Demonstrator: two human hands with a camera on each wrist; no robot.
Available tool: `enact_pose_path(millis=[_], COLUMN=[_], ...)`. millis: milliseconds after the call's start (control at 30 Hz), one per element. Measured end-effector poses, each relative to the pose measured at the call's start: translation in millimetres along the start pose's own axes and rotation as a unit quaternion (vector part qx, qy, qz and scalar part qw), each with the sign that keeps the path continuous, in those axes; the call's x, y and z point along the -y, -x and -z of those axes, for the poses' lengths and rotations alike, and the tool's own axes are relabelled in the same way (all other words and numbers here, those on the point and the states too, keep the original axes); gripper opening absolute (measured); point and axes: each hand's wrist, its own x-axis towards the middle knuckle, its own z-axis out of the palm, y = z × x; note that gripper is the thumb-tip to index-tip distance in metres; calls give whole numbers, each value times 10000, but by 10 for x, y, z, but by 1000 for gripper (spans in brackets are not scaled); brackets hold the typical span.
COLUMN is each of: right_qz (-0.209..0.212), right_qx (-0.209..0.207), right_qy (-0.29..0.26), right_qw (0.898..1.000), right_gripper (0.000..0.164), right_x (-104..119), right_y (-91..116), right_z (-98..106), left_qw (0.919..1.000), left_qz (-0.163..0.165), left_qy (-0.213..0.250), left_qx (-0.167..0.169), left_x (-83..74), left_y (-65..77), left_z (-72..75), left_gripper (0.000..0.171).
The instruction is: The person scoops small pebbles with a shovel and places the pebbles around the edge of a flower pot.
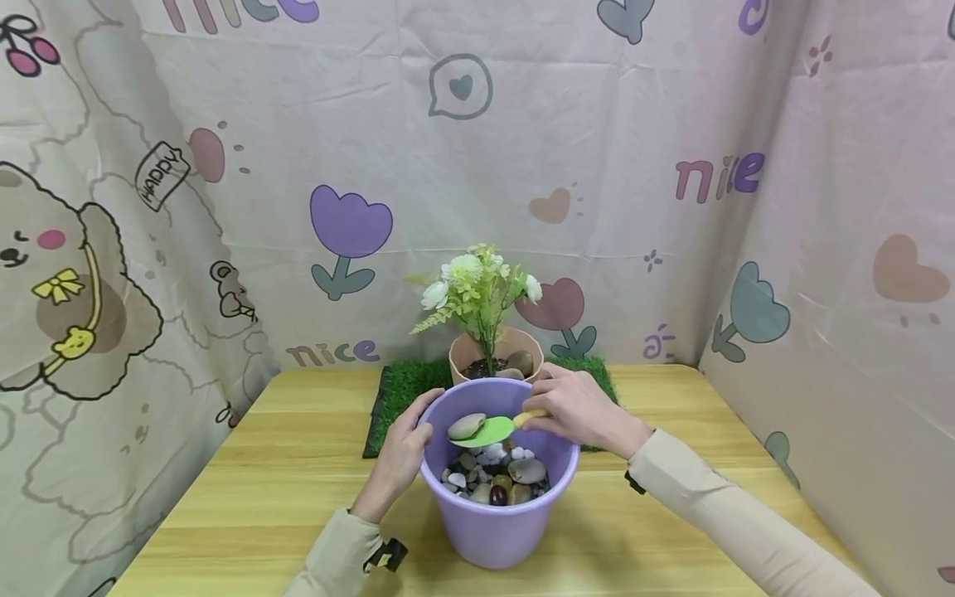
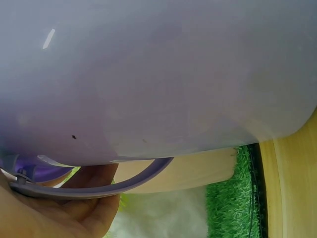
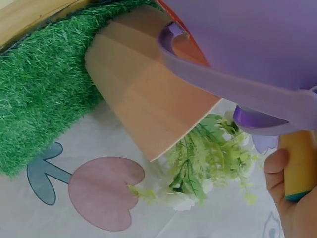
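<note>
The left hand (image 1: 397, 454) grips the left rim of a round purple bucket (image 1: 496, 535). The right hand (image 1: 580, 408) holds a yellow-handled green scoop (image 1: 496, 430) bearing an oval grey stone (image 1: 466, 426).

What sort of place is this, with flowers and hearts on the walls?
Probably a little set-up corner indoors, perhaps for crafts or filming: a printed cloth hangs around three sides of a wood-look table, and a fake-looking grass mat lies on top.

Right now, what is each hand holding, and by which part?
Right hand: the green scoop, by its yellow handle. Left hand: the purple bucket, by its rim.
</note>
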Motion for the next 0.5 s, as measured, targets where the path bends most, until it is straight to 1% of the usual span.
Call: enact_pose_path(millis=[67, 133, 233, 300, 500], right_qz=[81, 71, -116, -334, -1068], right_qx=[-245, -451, -594, -560, -216], right_qy=[5, -33, -96, -157, -171], right_qw=[9997, 9990, 9981, 9977, 9939], right_gripper=[18, 19, 21, 23, 23], right_x=[-12, -22, -24, -15, 45], right_y=[25, 46, 72, 86, 102], right_z=[-18, -33, -41, -39, -34], left_qw=[10000, 10000, 9999, 9999, 10000], left_qz=[5, 37, 75, 95, 38], left_qy=[6, 28, 76, 90, 71], left_qx=[-11, -22, -15, -14, -3], left_x=[2, 4, -7, -10, -6], left_y=[0, -2, -4, -6, -10], left_z=[-4, -5, -5, -4, -4], left_gripper=[61, 61, 61, 62, 62])
